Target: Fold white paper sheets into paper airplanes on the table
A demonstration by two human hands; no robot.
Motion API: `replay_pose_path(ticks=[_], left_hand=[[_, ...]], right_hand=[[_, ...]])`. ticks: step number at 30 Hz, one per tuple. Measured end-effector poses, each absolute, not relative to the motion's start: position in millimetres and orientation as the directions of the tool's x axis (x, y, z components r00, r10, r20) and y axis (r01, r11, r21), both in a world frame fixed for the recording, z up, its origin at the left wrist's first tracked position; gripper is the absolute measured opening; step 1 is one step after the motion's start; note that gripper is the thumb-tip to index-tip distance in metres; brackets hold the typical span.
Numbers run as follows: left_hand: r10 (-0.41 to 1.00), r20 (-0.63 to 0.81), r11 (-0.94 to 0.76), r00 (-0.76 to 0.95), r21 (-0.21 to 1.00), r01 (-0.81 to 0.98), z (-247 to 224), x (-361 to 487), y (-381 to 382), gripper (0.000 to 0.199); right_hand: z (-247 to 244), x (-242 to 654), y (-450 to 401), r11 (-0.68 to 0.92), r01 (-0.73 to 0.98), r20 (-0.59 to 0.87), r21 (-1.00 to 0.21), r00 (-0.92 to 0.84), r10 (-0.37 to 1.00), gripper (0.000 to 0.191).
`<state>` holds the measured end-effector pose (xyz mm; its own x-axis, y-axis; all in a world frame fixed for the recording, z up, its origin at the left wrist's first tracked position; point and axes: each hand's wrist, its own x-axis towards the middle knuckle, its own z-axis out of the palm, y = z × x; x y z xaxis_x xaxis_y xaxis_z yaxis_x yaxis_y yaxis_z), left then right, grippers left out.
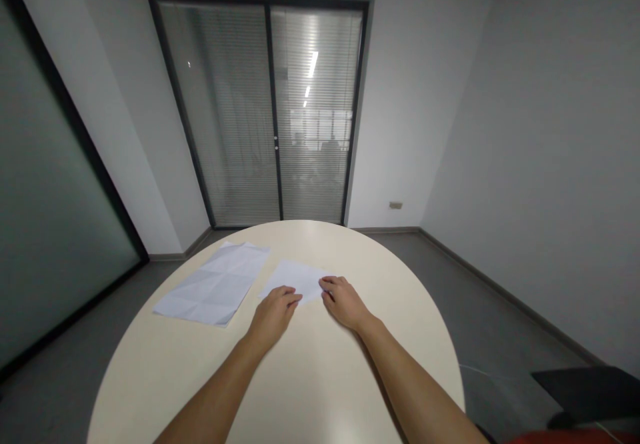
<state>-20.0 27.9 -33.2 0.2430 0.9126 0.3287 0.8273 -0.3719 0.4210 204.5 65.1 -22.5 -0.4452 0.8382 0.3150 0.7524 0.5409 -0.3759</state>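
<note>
A small white sheet of paper (299, 277) lies on the pale round table in front of me. My left hand (277, 309) is at its near edge, thumb and fingers closed on the paper. At the right end of the sheet, my right hand (344, 299) pinches the edge between thumb and curled fingers. Part of the sheet's near and right edges is hidden under the hands. To the left, apart from both hands, rests a larger white sheet with crossing fold creases (220, 285).
The round table (320, 377) fills the lower middle, its curved edge bordered by grey floor. A black flat object (590, 391), perhaps part of a chair, is at the lower right. Beyond the table stand glazed doors with blinds (240, 117) and white walls.
</note>
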Motion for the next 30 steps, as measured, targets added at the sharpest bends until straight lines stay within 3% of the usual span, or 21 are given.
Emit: replay_pose_path(ticks=[9,17,30], left_hand=[[0.902,0.344,-0.395,0.26,0.416,0.819,-35,-20,27,0.029],[0.886,0.365,-0.418,0.287,0.36,0.834,-29,-18,28,0.029],[0.834,0.372,-0.531,0.406,0.344,0.775,-24,-14,21,0.027]], right_hand=[[-14,203,57,0.581,0.746,0.314,-0.324,-0.495,0.81,0.025],[-8,194,49,0.742,0.587,0.34,-0.324,-0.66,0.671,0.031],[-15,200,56,0.567,0.738,0.309,-0.367,-0.478,0.822,0.035]])
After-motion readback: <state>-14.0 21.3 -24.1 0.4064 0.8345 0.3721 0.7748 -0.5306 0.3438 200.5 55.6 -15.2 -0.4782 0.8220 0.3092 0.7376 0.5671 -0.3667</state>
